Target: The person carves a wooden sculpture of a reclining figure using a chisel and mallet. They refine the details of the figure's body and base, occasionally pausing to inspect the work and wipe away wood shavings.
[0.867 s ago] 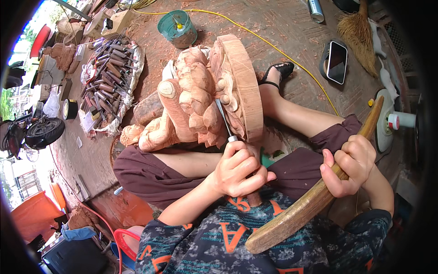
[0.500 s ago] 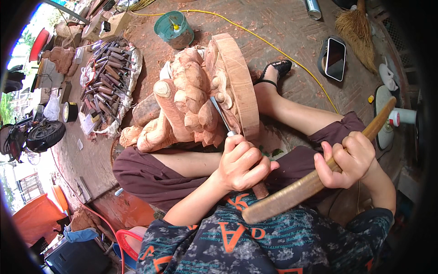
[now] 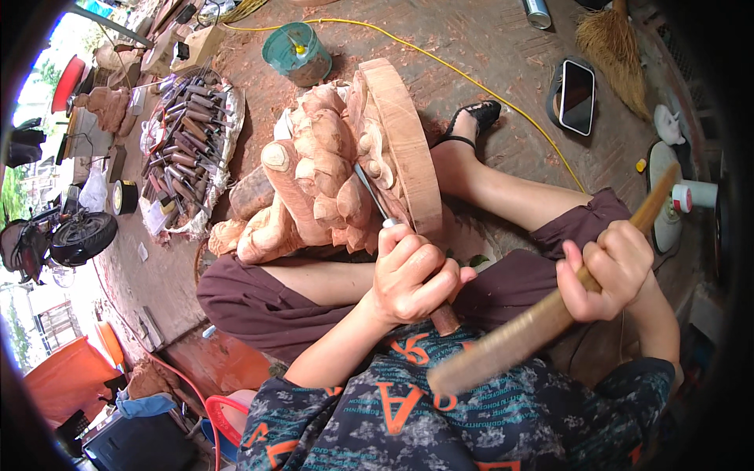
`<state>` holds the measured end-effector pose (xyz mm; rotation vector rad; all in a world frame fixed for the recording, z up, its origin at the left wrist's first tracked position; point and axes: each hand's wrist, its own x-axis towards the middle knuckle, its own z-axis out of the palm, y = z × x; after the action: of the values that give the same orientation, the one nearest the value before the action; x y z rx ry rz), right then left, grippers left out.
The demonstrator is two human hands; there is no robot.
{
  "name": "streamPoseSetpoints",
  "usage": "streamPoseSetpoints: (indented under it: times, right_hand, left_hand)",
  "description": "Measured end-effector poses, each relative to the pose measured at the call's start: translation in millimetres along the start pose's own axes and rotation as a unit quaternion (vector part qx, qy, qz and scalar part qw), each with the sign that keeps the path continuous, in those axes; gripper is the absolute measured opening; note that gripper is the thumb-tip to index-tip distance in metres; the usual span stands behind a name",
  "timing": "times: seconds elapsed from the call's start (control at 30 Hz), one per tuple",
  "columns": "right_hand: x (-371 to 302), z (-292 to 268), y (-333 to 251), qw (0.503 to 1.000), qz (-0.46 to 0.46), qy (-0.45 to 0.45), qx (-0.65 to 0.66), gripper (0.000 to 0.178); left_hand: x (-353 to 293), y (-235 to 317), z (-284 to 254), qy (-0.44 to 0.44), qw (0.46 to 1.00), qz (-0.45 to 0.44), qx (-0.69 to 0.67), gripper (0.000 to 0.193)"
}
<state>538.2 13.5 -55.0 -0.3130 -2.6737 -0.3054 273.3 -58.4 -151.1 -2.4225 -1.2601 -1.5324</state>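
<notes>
My left hand (image 3: 416, 275) is closed round the handle of a carving chisel (image 3: 368, 190). The metal blade points up and left, its tip against a pale reddish wood carving (image 3: 326, 157) with rounded, overlapping lumps and a thick round base (image 3: 403, 149). The butt of the handle sticks out below my fist. My right hand (image 3: 605, 271) grips a long, curved wooden mallet (image 3: 510, 345) round its middle. Its blurred lower end lies just below and right of the chisel butt, apart from it. The carving rests on its side in front of my folded leg.
Many chisels lie on a white sack (image 3: 184, 149) at the left. A green tub (image 3: 297, 55) stands beyond the carving, and a yellow cord (image 3: 463, 74) crosses the floor. A phone (image 3: 577, 98) and a straw broom (image 3: 613, 55) are at the far right. A motorcycle stands far left.
The mallet's lower end has shifted slightly right and down, away from the chisel butt, and is blurred. My right hand has moved a little right. The chisel stays against the carving.
</notes>
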Motion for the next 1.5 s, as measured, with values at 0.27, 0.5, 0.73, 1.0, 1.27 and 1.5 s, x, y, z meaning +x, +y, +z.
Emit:
streamPoseSetpoints:
  times: [0.27,0.5,0.73,1.0,1.27,1.5]
  right_hand:
    - [-6,10,7,0.996,-0.022,0.078,0.022,0.047]
    - [-1,10,0,0.997,0.058,0.047,0.019,0.043]
    - [8,19,-9,0.994,0.049,0.077,0.053,0.045]
    - [13,20,-9,0.993,0.020,0.077,0.085,0.045]
    - [6,16,-1,0.998,-0.018,0.023,0.054,0.051]
    - [4,8,-2,1.000,0.002,0.018,0.022,0.054]
  left_hand:
    - [1,1,-2,-0.023,1.000,-0.010,0.012,0.024]
    - [19,-1,-34,0.067,0.997,0.034,-0.032,0.026]
    - [4,-1,-32,-0.045,0.994,0.047,-0.093,0.025]
    - [-4,-6,-28,-0.036,0.994,0.037,-0.096,0.025]
    - [-1,-11,-16,-0.021,0.997,0.036,-0.067,0.026]
    - [2,-8,-14,-0.015,0.999,0.023,-0.046,0.028]
